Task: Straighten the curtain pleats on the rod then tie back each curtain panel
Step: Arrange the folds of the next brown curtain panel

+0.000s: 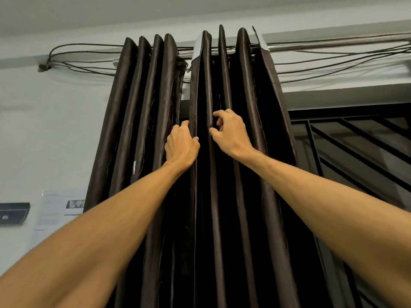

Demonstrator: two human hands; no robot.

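Observation:
Two dark brown satin curtain panels hang bunched in pleats from a metal rod (333,44) near the ceiling. The left panel (138,112) and the right panel (255,103) meet at a narrow gap in the middle. My left hand (181,145) is raised and grips the inner edge of the right panel, fingers curled behind the hem. My right hand (231,132) pinches the neighbouring pleat fold of the same panel between thumb and fingers. Both arms reach upward from the bottom corners.
Several dark cables (89,56) run along the wall behind the rod, tied at a wall hook (43,67). A window with a black metal grille (355,147) is at the right. Papers (60,207) and a dark sign (13,213) hang on the left wall.

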